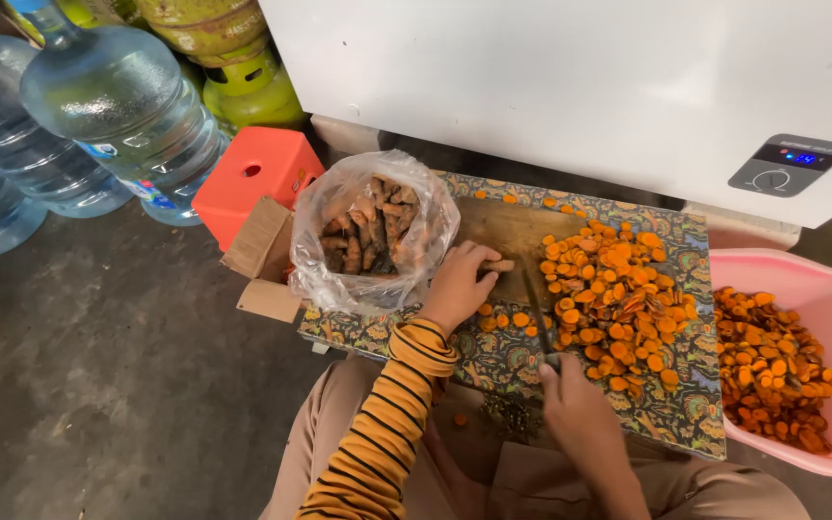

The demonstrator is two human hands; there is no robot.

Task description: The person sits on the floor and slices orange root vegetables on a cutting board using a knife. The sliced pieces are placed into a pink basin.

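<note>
left hand (456, 286) pins a root (499, 265) on the cutting board (503, 226), steadying it; right hand (578, 409) grips the knife (537, 308). slices (618, 289) heap beside the blade; bag (373, 231) of roots sits near.

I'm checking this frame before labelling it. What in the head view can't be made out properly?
- Knife: blade thin and motion-blurred; its edge is unclear.
- Root piece under the left hand: mostly covered by the fingers.
- Right hand: its grip on the handle is hidden by the hand's back.
- Pink basin: cut off by the right edge.
- Roots in the plastic bag: glare hides many.
</note>
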